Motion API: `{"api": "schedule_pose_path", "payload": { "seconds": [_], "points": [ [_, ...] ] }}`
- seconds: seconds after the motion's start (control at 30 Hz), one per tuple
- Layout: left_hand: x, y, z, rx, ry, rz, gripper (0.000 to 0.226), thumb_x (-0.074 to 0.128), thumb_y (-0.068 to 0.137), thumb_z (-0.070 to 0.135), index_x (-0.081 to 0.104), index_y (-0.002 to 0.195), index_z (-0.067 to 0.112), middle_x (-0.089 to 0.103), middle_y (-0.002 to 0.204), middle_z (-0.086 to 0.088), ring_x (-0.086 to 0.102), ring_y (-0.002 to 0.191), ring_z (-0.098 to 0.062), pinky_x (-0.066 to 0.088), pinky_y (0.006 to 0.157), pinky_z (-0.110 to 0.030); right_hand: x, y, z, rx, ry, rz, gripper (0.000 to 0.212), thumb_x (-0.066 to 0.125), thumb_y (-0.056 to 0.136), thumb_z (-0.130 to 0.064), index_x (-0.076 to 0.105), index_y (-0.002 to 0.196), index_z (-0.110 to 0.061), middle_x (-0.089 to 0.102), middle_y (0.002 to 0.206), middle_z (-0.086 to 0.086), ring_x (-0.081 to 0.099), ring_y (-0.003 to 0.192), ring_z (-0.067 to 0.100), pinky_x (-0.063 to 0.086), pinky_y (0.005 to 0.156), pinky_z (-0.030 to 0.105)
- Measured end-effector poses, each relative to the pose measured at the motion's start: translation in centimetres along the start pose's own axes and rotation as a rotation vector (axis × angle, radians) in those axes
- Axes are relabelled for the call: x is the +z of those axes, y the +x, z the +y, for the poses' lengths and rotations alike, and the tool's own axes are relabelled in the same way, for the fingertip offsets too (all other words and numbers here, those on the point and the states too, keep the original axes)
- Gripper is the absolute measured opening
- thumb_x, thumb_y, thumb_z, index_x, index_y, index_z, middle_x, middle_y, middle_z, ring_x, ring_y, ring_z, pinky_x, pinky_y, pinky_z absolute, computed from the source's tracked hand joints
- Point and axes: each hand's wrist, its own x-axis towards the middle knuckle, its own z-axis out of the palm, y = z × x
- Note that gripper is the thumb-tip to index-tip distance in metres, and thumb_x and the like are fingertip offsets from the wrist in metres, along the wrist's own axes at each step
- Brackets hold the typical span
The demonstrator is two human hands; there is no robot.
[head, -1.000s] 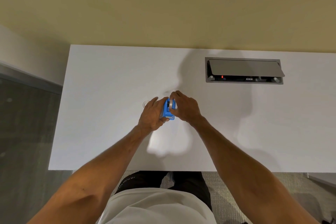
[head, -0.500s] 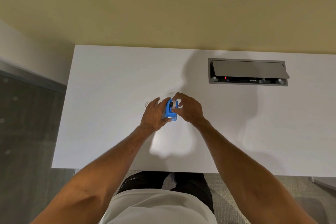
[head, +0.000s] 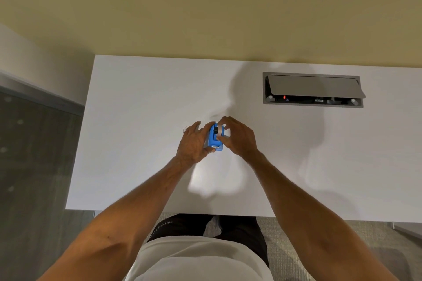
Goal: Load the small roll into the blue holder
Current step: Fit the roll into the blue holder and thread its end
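The blue holder (head: pixel 214 138) is a small tape dispenser held just above the middle of the white table (head: pixel 137 121). My left hand (head: pixel 193 141) grips it from the left, fingers over its top and thumb under its near end. A small pale roll (head: pixel 220 132) sits at the holder's upper right side, pinched by the fingertips of my right hand (head: pixel 237 137). Most of the roll is hidden by those fingers, so I cannot tell how deep it sits in the holder.
A grey cable box (head: pixel 312 90) with its lid tilted open is sunk into the table at the back right. The table's left edge (head: pixel 80 143) borders grey floor. A faint clear ring (head: pixel 186 129) lies just beyond my left hand.
Both hands stay together on the holder. The right fingers have shifted slightly on the roll at the holder's side, and the holder now points its cutter end more toward me.
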Motion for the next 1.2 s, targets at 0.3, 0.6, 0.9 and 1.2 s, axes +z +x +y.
{"api": "schedule_pose_path", "payload": {
  "seconds": [0.3,0.6,0.9,1.2],
  "points": [
    [-0.4,0.1,0.3,0.023,-0.112,-0.030,0.092,0.076,0.091,0.049,0.028,0.164,0.019,0.045,0.164,-0.002,0.030,0.160,-0.026,0.022,0.134,-0.042,-0.8,0.0,-0.4,-0.052,-0.025,-0.006,0.043,0.064,0.097,-0.049,0.058,0.130,-0.022,0.072,0.119,-0.005,0.072,0.098,0.016,0.059,0.091,0.023],
    [-2.7,-0.6,0.7,0.031,-0.514,0.074,0.084,0.066,0.098,0.005,0.021,0.167,0.021,0.039,0.168,-0.002,0.043,0.153,-0.025,0.037,0.128,-0.036,-2.3,-0.6,-0.7,-0.058,0.105,-0.038,0.040,0.075,0.092,-0.027,0.063,0.130,-0.022,0.062,0.125,-0.002,0.068,0.105,0.014,0.060,0.092,0.032],
    [-3.4,-0.8,1.2,0.041,-0.596,0.156,0.046,0.067,0.100,0.010,0.060,0.145,0.015,0.074,0.134,-0.006,0.070,0.124,-0.028,0.054,0.113,-0.042,-1.9,-1.1,-1.2,-0.050,0.225,-0.013,0.039,0.071,0.095,-0.013,0.062,0.133,-0.008,0.065,0.123,0.012,0.068,0.107,0.026,0.059,0.096,0.037],
    [-1.6,-2.3,1.9,-0.050,-0.675,0.341,0.015,0.066,0.103,0.026,0.074,0.115,0.022,0.079,0.092,0.002,0.070,0.079,-0.015,0.058,0.080,-0.031,-1.5,-1.9,-1.8,0.128,0.325,0.105,0.032,0.071,0.094,-0.011,0.065,0.125,-0.009,0.067,0.131,0.006,0.075,0.097,0.025,0.063,0.089,0.039]
  ]
}}
